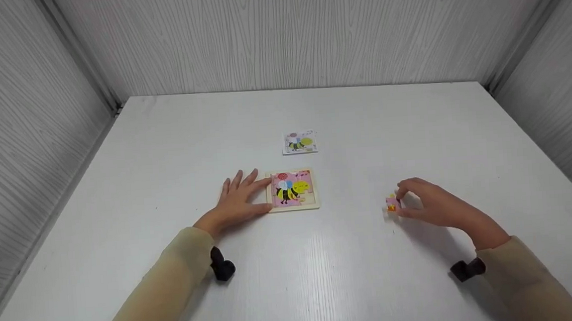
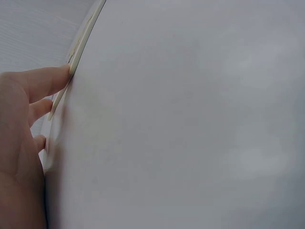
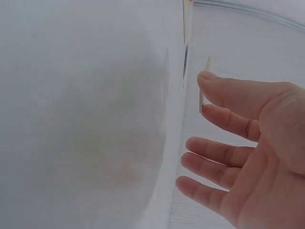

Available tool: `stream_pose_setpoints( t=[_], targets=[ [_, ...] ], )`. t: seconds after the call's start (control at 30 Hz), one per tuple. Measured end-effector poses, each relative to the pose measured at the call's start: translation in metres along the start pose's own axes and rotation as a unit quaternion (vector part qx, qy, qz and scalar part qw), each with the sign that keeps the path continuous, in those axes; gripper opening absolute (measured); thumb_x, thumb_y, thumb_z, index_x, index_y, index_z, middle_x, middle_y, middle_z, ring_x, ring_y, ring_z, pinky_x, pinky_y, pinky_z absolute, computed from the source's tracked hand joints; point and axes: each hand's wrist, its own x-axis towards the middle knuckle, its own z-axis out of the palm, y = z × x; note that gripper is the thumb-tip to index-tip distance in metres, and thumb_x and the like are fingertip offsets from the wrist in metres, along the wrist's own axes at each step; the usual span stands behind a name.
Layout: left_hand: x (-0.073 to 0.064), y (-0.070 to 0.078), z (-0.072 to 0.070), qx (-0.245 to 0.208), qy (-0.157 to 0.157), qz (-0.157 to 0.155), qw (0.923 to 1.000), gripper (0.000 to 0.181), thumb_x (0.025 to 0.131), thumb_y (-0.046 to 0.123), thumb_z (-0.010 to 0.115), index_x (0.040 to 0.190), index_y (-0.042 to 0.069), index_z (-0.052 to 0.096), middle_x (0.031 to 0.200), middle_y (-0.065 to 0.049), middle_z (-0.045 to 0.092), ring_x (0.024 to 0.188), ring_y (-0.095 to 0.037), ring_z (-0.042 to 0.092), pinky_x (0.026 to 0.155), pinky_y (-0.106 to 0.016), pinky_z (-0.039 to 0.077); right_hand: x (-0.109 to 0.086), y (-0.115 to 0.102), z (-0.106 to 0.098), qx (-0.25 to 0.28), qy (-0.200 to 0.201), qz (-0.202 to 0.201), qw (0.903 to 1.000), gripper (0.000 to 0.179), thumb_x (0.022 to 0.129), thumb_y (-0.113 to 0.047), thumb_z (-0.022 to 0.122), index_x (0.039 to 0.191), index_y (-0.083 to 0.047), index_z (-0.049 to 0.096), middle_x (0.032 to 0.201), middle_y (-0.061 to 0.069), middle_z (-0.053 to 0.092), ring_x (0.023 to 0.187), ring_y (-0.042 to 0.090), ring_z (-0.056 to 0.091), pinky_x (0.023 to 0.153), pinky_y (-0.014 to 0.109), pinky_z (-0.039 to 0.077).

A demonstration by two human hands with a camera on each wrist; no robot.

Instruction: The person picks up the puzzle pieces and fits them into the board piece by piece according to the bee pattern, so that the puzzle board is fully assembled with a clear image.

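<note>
A square wooden jigsaw puzzle board [image 1: 317, 191] with a bee picture lies on the table, and bare pale wood shows at its lower right corner. My left hand [image 1: 238, 200] rests at the board's left edge, thumb and index finger touching the rim, the other fingers spread. In the left wrist view the thumb [image 2: 47, 82] presses against the side of the rim. To the right of the board, my right hand [image 1: 432, 201] pinches a small pink and yellow puzzle piece [image 1: 393, 204] between thumb and index finger. The right wrist view shows the piece [image 3: 201, 100] edge-on, raised above the table.
Behind the board lies a card [image 1: 300, 142] printed with the same bee picture. The white table [image 1: 295, 286] is bounded by grey wood-grain panels [image 1: 277, 35] at the back and both sides. A dark wrist device [image 1: 222, 265] sits at each cuff.
</note>
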Motion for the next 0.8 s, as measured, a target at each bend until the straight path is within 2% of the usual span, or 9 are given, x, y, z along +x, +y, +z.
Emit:
stream_pose_setpoints(
  t=[0.13, 0.53, 0.8],
  targets=[
    [0.0, 0.002, 0.0, 0.002, 0.001, -0.005, 1.0, 0.067, 0.086, 0.053, 0.053, 0.145, 0.028, 0.033, 0.155, -0.005, 0.01, 0.14, -0.031, -0.007, 0.107, -0.051, -0.011, 0.007, -0.004, 0.004, 0.005, -0.003, -0.02, 0.9998, 0.023, 0.084, -0.013, 0.068, 0.103, -0.006, 0.056, 0.123, 0.015, 0.052, 0.125, 0.034, 0.04, 0.099, 0.051, 0.034],
    [0.001, 0.003, 0.001, 0.005, 0.008, -0.009, 0.9999, 0.07, 0.086, 0.05, 0.053, 0.146, 0.023, 0.031, 0.155, -0.006, 0.012, 0.14, -0.032, -0.005, 0.108, -0.051, -0.011, 0.033, -0.028, 0.015, 0.011, -0.007, -0.06, 0.9981, 0.021, 0.085, -0.014, 0.067, 0.102, -0.006, 0.057, 0.119, 0.012, 0.054, 0.123, 0.032, 0.042, 0.1, 0.049, 0.035],
    [0.0, 0.002, 0.002, 0.011, 0.003, -0.011, 0.9999, 0.07, 0.086, 0.053, 0.051, 0.147, 0.025, 0.03, 0.155, -0.004, 0.01, 0.141, -0.03, -0.007, 0.108, -0.05, -0.011, 0.052, -0.047, 0.019, 0.014, -0.018, -0.048, 0.9986, 0.021, 0.085, -0.017, 0.067, 0.102, -0.008, 0.057, 0.13, 0.017, 0.049, 0.126, 0.031, 0.04, 0.101, 0.047, 0.034]
  ],
)
